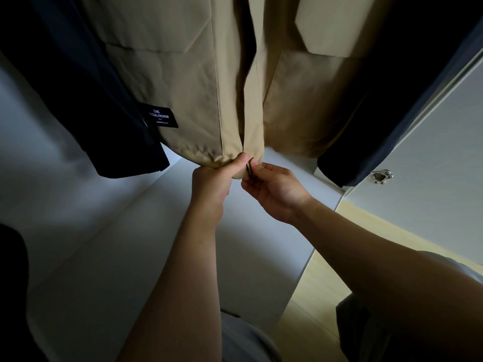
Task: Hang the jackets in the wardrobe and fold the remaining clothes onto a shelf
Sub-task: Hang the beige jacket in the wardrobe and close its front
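Left edge: a dark navy hanging garment [78, 100] with a black rectangular woven label [159, 117] hangs just beside the task item.

Centre: we note the beige cotton jacket with flap pockets [188, 87] is already hanging in the wardrobe, above the white wardrobe floor panel [130, 231]. Its long axis runs vertically, and its front opening [248, 113] rises straight up from the hem.

Left hand [213, 182]: curled round the hem of the left front panel, thumb pressed on the cloth.

Right hand [274, 190]: thumb and fingers pinch a small dark zip pull [249, 167] at the foot of the opening. The hands sit close together, almost touching, with the whole jacket above them.

Judgement: we read this as seating the zip. Any closing travel would go upward along the opening, away from both hands. The right hand is the one on the pull, and the left anchors the hem.

Right edge: a second dark garment [392, 113] and a white wardrobe door [431, 152] with a metal knob [382, 176].
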{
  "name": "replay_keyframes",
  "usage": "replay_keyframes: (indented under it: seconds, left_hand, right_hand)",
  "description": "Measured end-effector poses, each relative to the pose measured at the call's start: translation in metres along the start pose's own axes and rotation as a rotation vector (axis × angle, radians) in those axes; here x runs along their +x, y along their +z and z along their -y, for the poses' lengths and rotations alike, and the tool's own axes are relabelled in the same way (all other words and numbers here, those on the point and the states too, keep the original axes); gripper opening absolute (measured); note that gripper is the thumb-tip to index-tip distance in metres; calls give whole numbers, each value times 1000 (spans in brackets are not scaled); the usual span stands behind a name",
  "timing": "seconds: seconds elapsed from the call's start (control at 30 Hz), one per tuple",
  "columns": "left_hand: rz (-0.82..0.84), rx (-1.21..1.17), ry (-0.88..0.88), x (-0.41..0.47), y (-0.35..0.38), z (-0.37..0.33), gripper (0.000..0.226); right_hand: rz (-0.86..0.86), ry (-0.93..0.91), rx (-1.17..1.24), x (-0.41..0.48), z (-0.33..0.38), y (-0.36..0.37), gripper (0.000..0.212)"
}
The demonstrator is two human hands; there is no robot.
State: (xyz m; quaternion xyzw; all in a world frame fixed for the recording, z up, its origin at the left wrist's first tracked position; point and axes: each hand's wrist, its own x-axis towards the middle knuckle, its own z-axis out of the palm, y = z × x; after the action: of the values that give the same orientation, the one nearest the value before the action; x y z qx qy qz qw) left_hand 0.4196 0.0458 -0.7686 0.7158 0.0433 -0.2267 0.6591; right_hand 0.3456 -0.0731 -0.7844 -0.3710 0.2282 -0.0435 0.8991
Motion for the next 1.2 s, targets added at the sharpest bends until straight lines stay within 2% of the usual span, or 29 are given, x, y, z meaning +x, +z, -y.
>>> replay_keyframes:
  seconds: [0.23,0.33,0.5,0.73,0.87,0.97,1.1,1.2]
  left_hand:
    - [-22,-40,61,-1,-2,1,54]
    - [-46,-17,97,-1,-1,1,55]
    - [-67,-22,114,2,-2,3,36]
    - [-72,-25,120,1,1,4,30]
    - [-78,-12,120,0,1,4,51]
    - [-73,4,125,0,1,4,55]
    - [-71,-12,108,1,2,4,45]
    - [-73,-51,81,1,0,3,30]
  right_hand:
    - [21,4,56,1,-3,-1,14]
    - [27,-15,39,2,-3,0,22]
    - [46,-46,-8,1,-6,5,18]
    - [-60,-91,12,3,-4,9,11]
    - [-80,-98,-8,4,-3,11,13]
    - [-112,-91,-18,5,-2,12,13]
    - [-134,-90,11,7,-2,11,7]
    - [-132,-87,13,6,-4,9,10]
